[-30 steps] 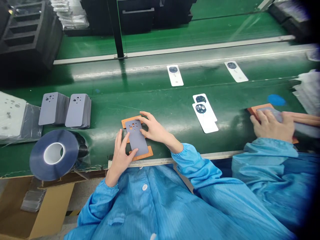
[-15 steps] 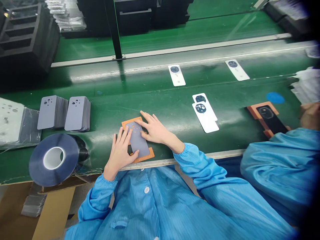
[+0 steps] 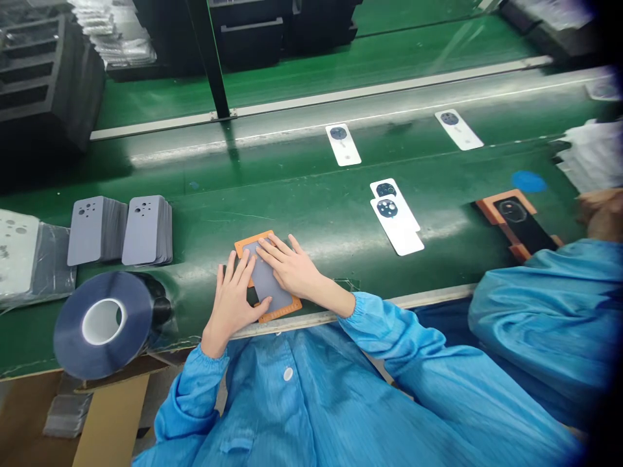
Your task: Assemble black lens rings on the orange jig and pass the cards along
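A grey phone back panel [image 3: 269, 284] lies in an orange jig [image 3: 283, 311] at the front edge of the green work surface. My left hand [image 3: 233, 292] rests along the left side of the panel, fingers spread, thumb near its lower end. Over the panel's upper part my right hand [image 3: 294, 267] lies flat with its fingers stretched out, covering most of the camera holes. Neither hand is closed round anything.
Two stacks of grey panels [image 3: 141, 230] stand at left, above a roll of dark film [image 3: 68, 324]. White phone backs [image 3: 398, 230] lie to the right. Further right, a co-worker's sleeve [image 3: 549, 305] is beside another orange jig [image 3: 491, 211] holding a black panel.
My right hand has shifted left and flattened over the top of the panel, covering the camera holes. My left hand stays nearly in place. The view has tilted slightly.
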The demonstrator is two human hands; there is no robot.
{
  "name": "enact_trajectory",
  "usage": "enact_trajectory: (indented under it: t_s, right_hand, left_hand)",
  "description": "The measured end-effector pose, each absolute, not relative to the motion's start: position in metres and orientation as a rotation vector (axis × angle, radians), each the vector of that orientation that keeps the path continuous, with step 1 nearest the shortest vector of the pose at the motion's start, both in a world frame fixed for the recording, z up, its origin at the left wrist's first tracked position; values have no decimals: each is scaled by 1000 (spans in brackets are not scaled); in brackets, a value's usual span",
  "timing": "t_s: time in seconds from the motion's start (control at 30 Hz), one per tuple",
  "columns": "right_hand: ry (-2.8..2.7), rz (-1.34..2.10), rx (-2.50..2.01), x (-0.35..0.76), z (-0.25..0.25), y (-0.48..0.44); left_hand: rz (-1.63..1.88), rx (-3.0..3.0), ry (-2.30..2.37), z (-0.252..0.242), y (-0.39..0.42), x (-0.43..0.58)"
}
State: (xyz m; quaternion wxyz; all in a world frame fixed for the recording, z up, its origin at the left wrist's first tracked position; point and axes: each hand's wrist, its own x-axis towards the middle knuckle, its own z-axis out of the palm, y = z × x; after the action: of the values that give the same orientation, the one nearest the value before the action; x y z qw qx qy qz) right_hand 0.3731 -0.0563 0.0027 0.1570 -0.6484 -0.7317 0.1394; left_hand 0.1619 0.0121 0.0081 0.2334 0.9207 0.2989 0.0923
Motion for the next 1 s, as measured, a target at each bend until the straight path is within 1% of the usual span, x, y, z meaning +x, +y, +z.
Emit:
enact_trajectory:
  t_s: [0.1,0.2,0.3,0.4,0.57,0.77,0.93,1.0]
  right_hand:
    - [-2034,394,-1870,376,5,-62]
    - [-1846,380,-1967,378,5,-74]
    - [-1686,475,-2010,375,10,-86]
    - [-1600,574,-1933,366,25,-94]
    - [-1752,784,-1548,350,52,-95]
    - [-1642,871,-1685,345,49,-86]
    - [-1359,1323,-1544,337,43,-76]
    - [-1248,1411,-1485,335,41,-69]
  left_hand:
    - [300,2495,825,8,9,159]
    - [447,2403,813,9,2,154]
    - [669,2222,910,10,-8,149]
    - [813,1921,1053,11,-13,145]
    - [823,1330,1089,11,-11,143]
    - [869,1035,1119,8,-8,141]
    - [904,881,1081,4,-2,143]
    - [920,866,1054,2,5,145]
